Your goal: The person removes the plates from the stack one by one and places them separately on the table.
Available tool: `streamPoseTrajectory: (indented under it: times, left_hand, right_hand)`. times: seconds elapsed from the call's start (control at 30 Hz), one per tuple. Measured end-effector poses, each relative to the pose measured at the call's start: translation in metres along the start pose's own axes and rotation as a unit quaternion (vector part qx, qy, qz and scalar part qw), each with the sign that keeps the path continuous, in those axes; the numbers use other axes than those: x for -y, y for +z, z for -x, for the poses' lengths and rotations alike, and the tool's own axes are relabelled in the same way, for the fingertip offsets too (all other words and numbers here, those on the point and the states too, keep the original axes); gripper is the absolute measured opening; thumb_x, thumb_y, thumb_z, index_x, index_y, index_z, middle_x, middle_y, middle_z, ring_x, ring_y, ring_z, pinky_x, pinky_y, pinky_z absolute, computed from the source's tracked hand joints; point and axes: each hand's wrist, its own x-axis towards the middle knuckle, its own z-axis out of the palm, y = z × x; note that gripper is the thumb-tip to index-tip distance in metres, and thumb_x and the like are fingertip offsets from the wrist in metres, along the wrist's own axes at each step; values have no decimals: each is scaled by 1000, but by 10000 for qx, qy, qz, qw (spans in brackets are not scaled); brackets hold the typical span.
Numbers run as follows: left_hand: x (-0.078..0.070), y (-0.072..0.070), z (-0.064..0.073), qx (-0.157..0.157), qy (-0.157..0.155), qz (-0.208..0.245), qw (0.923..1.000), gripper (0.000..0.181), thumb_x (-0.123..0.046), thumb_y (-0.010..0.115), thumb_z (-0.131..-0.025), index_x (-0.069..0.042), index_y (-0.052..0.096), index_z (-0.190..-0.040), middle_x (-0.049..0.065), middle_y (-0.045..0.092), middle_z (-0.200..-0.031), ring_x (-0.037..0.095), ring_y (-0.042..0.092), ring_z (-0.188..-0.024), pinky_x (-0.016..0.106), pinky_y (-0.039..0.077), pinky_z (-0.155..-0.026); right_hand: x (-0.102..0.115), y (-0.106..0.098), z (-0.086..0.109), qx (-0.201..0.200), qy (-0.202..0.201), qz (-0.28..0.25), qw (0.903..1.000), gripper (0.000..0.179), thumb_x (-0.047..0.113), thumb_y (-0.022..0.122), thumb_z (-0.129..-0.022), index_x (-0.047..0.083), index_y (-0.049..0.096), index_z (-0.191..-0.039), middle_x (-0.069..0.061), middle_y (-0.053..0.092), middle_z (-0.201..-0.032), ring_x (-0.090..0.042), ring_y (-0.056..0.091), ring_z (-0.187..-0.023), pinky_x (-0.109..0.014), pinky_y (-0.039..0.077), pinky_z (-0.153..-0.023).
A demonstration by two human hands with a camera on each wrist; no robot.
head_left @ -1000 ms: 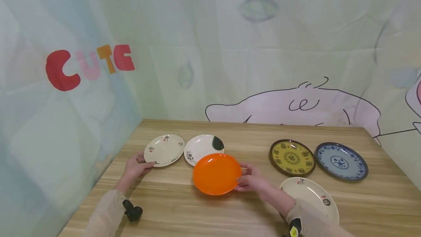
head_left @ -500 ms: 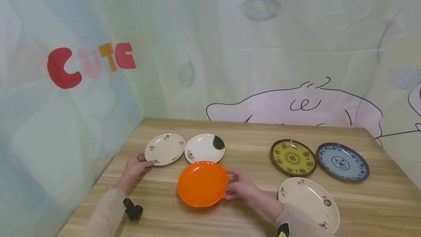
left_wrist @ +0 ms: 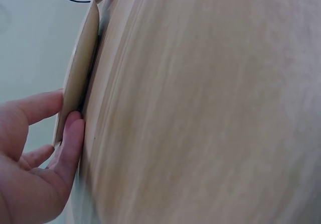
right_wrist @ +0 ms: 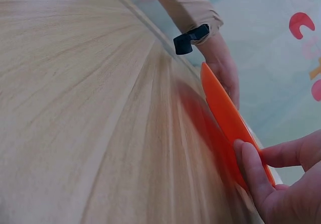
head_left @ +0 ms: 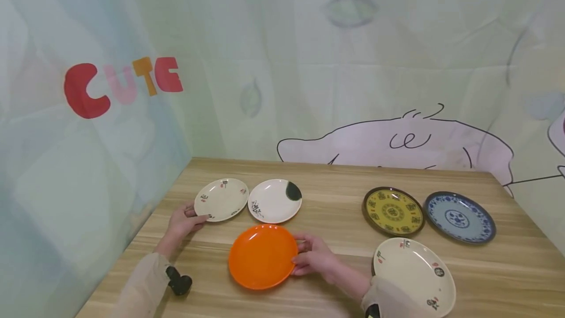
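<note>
My right hand (head_left: 314, 258) pinches the right rim of a plain orange plate (head_left: 263, 256), thumb above and fingers beneath. In the right wrist view the orange plate (right_wrist: 225, 113) hangs close over the wood, its reddish shadow below. At the left, my left hand (head_left: 183, 222) grips the near-left rim of a cream plate (head_left: 220, 200) with small red and black motifs. The left wrist view shows that cream plate (left_wrist: 80, 63) edge-on between thumb and fingers. Beside it lies a white plate (head_left: 273, 202) with a dark green patch, just beyond the orange one.
Toward the right of the wooden table (head_left: 331, 200) lie a yellow-green patterned plate (head_left: 393, 211), a blue-and-white plate (head_left: 459, 217) and a larger cream plate (head_left: 415, 274), partly covered by my right sleeve (head_left: 390, 301). A printed curtain (head_left: 265, 63) hangs behind and on the left.
My right hand has brought the orange plate left and nearer to me, so it uncovers the white plate. My left hand stays on the cream plate's rim.
</note>
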Motion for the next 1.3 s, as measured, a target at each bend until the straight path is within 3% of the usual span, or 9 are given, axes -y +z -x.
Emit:
streamPoseTrajectory:
  times: [0.6,1.3]
  left_hand:
    - [0,1,-1,-5,-12,28,10000,67,5,62,-79,14,24,-134,37,43,-120,6,56,-74,22,55,-66]
    - [2,-1,-1,-13,-24,-33,10000,66,4,62,-80,13,25,-134,37,43,-120,7,57,-76,22,55,-67]
  right_hand:
    - [-4,5,-3,-181,27,107,9998,58,-15,57,-77,-7,36,-131,-14,55,-95,-17,62,-57,-32,56,-55]
    - [-4,0,-6,-128,-45,771,9969,62,-7,66,-74,-4,40,-130,-11,54,-86,-15,62,-54,-26,54,-48]
